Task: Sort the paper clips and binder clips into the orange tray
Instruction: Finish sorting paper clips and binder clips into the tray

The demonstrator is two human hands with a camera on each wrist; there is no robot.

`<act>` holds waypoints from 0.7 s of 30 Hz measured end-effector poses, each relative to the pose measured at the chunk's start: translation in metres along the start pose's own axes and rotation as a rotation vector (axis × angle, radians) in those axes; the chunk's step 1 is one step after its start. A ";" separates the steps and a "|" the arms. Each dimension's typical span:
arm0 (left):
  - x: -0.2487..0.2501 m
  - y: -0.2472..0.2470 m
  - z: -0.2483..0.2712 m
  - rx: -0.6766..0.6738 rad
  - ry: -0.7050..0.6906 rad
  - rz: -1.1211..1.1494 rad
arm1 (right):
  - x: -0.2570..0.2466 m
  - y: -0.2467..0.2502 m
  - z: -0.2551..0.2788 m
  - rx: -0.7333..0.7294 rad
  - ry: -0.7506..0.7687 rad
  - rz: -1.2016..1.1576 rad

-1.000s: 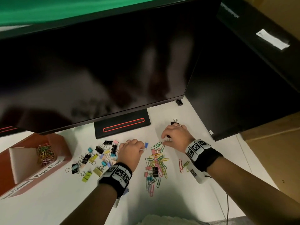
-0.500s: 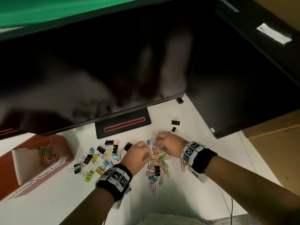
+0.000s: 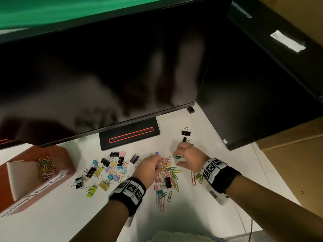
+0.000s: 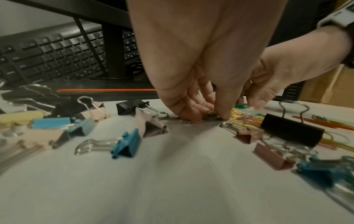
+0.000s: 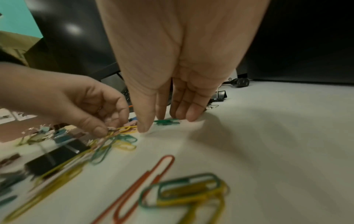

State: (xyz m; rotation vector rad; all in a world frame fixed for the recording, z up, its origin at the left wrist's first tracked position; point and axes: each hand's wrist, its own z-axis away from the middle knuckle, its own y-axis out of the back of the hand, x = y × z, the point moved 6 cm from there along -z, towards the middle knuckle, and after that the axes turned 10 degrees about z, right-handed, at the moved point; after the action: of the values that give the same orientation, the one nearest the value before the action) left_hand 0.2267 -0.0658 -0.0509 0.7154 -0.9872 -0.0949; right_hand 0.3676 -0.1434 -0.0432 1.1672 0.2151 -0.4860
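White desk point(image 3: 52, 215) under a big dark monitor point(image 3: 104, 75), and it's clip chaos down there. Binder clips point(image 3: 104, 170) are mostly clumped on the left and the colourful paper clips point(image 3: 170, 173) sit in the middle, so it looks like they're being worked one kind at a time. Left hand point(image 3: 148, 167) has thumb and fingertips curled down and pinched on a yellow paper clip point(image 5: 124, 130) at the top of the pile. Right hand point(image 3: 187, 157) is just beside it, fingers fairly straight and close together, thumb point(image 5: 142, 121) apart from them, tips down around a green paper clip point(image 5: 167, 122), not gripping it yet I'd say. Orange tray point(image 3: 66, 159) is off to the far left with a bunch of paper clips already in one compartment. Plenty left to sort.
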 end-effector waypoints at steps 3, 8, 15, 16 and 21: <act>0.000 0.001 -0.001 -0.012 -0.020 -0.040 | -0.003 -0.005 0.005 -0.025 -0.022 0.006; -0.005 0.006 -0.002 0.002 -0.030 -0.069 | -0.007 -0.009 0.004 -0.044 -0.088 0.003; -0.013 0.015 0.001 0.029 0.011 -0.064 | -0.006 -0.005 0.005 -0.063 -0.091 0.000; -0.013 0.016 0.003 0.038 0.003 -0.044 | -0.005 -0.005 0.005 -0.057 -0.093 -0.009; -0.006 0.017 0.009 0.027 -0.053 0.006 | -0.021 -0.015 0.007 -0.041 -0.074 0.020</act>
State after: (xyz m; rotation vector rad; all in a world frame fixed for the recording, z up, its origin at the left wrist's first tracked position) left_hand 0.2123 -0.0555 -0.0421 0.7375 -1.0429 -0.0957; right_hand 0.3416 -0.1488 -0.0442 1.1088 0.1482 -0.5042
